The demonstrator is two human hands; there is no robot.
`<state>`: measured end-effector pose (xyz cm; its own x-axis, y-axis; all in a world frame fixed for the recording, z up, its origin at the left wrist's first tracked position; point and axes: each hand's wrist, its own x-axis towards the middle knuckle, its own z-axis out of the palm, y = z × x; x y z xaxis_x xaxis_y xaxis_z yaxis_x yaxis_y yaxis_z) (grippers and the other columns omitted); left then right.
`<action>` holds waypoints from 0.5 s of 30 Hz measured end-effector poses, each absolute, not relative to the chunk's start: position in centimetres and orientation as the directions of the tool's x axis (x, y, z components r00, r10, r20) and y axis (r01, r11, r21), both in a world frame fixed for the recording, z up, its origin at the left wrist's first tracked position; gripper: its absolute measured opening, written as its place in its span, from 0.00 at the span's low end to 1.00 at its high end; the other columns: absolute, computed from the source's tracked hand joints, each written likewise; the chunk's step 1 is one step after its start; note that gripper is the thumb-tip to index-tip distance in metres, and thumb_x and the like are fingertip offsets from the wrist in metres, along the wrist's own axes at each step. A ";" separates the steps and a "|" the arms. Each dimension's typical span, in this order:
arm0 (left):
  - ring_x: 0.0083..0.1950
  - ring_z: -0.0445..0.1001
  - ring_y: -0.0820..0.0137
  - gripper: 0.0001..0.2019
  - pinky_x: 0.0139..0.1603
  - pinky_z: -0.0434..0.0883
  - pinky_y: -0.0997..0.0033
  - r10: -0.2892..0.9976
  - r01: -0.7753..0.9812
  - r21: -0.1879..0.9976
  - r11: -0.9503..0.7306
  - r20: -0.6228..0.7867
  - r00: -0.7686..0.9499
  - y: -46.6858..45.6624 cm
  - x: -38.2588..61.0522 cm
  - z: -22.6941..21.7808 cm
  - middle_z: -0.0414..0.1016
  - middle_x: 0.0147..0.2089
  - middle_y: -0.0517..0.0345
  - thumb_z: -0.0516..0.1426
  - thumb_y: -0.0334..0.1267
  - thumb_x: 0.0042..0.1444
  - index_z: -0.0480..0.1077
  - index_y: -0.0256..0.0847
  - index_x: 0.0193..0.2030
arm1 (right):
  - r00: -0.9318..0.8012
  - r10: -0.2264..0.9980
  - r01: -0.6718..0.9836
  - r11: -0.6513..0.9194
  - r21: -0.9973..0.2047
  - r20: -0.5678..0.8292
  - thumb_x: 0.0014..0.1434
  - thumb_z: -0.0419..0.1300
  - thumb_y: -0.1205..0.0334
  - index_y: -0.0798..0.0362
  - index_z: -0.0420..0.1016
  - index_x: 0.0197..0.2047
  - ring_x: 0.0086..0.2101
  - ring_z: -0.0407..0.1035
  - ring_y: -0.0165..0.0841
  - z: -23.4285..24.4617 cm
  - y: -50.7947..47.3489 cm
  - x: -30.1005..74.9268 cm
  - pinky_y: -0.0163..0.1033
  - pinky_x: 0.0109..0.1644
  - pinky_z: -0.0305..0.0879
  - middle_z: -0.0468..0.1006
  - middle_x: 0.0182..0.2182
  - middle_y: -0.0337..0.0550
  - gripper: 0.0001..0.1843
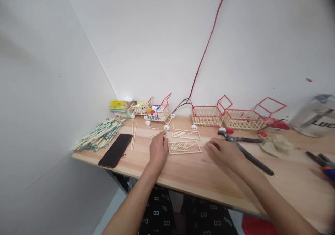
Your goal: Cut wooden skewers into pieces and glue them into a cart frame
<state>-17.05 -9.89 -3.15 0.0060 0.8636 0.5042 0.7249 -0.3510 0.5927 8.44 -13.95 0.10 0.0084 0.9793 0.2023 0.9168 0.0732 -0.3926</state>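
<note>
Two small rectangular frames of thin wooden sticks lie flat on the table, a near frame [184,153] and a far frame [186,138]. Short cut sticks [180,146] are scattered inside their outlines. My left hand [158,149] rests just left of the near frame, its fingers drawn together; whatever its fingertips hold, if anything, is too small to name. To the right of the frames, my right hand [223,153] is curled with thumb and fingers close together. Anything in that pinch is hidden. Black-handled cutters [252,156] lie partly behind my right hand.
Small stick-built carts [158,113] with red handles line the wall, and larger ones [208,115] stand further right. A phone [115,150], wrapped sticks [101,134] and two long sticks [133,137] lie left. Pliers [324,163] and a clear container [318,118] are right.
</note>
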 end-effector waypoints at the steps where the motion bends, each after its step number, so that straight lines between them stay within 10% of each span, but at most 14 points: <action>1: 0.43 0.72 0.62 0.16 0.46 0.66 0.64 0.876 0.734 0.589 -0.338 0.482 0.017 -9.9 -17.1 -3.1 0.76 0.41 0.48 0.50 0.30 0.58 0.70 0.37 0.52 | 0.001 0.984 0.933 0.063 -0.355 0.177 0.60 0.50 0.56 0.52 0.72 0.27 0.31 0.70 0.36 0.2 -12.8 8.3 0.37 0.33 0.56 0.78 0.28 0.45 0.15; 15: 0.37 0.73 0.65 0.15 0.41 0.65 0.68 0.907 0.633 0.696 -0.339 0.421 0.023 -9.5 -17.1 -3.0 0.77 0.35 0.53 0.52 0.29 0.55 0.71 0.37 0.49 | 0.081 0.995 0.913 -0.048 -0.405 0.065 0.56 0.55 0.61 0.54 0.72 0.24 0.29 0.69 0.36 -1.7 -10.1 6.2 0.36 0.31 0.52 0.78 0.26 0.49 0.12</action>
<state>-17.11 -9.53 -2.97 0.0233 0.9067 0.4210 0.6331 -0.3393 0.6958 6.19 -10.08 -1.71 0.0809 0.9946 0.0645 0.9130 -0.0480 -0.4050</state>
